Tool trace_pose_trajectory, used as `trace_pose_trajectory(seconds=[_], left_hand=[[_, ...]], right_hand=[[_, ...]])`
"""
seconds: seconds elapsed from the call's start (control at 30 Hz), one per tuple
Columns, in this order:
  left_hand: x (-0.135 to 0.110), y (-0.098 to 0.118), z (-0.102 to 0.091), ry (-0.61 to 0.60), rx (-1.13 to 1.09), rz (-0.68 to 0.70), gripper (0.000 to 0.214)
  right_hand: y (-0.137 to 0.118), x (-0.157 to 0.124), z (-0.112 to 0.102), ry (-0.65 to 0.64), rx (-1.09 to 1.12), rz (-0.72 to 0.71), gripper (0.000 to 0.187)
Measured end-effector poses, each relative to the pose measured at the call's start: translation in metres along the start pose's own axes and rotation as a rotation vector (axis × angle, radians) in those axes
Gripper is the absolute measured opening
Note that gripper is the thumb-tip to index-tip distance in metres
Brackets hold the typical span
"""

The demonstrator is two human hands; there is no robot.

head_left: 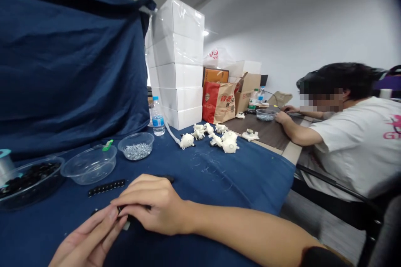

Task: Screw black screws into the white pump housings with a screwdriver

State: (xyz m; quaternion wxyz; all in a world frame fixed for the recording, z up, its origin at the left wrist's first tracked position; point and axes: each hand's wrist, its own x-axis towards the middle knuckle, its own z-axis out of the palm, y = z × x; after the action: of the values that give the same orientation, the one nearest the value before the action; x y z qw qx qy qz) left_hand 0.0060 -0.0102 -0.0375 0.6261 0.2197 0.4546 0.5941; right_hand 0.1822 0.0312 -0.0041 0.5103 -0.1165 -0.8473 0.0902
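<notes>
My left hand (92,235) and my right hand (158,204) meet at the front of the blue-covered table. Their fingertips are closed together on a small black part (120,208), most of which is hidden behind the fingers. A small pale piece (126,225) shows just below the fingertips. Just beyond the hands lies a black ridged strip (106,187) with a row of small segments. Part of a dark object (169,178) sticks out behind my right hand.
Along the left stand a bowl of black parts (34,175), a clear bowl (89,166) with a green piece on its rim, and a bowl of small metal screws (137,151). Cream-coloured plastic assemblies (229,145), a water bottle (158,118) and white boxes (184,75) stand farther back. A co-worker (351,141) sits at right.
</notes>
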Motion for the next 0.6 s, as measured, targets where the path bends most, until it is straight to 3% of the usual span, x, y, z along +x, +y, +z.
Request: trace_pose_trajectory(seconds=[0.2, 0.4, 0.53, 0.6], left_hand=[[-0.024, 0.008, 0.024, 0.082, 0.049, 0.075, 0.023], [-0.034, 0.012, 0.033, -0.027, 0.067, 0.219, 0.012], [-0.036, 0.014, 0.031, -0.082, 0.106, 0.263, 0.041], [-0.037, 0.014, 0.030, -0.073, 0.134, 0.289, 0.044]], right_hand=[[-0.008, 0.003, -0.001, 0.106, 0.136, 0.126, 0.015], [-0.013, 0.005, -0.003, 0.150, 0.304, 0.280, 0.025], [-0.013, 0.007, -0.004, 0.164, 0.370, 0.370, 0.028], [-0.013, 0.007, -0.003, 0.172, 0.419, 0.426, 0.029]])
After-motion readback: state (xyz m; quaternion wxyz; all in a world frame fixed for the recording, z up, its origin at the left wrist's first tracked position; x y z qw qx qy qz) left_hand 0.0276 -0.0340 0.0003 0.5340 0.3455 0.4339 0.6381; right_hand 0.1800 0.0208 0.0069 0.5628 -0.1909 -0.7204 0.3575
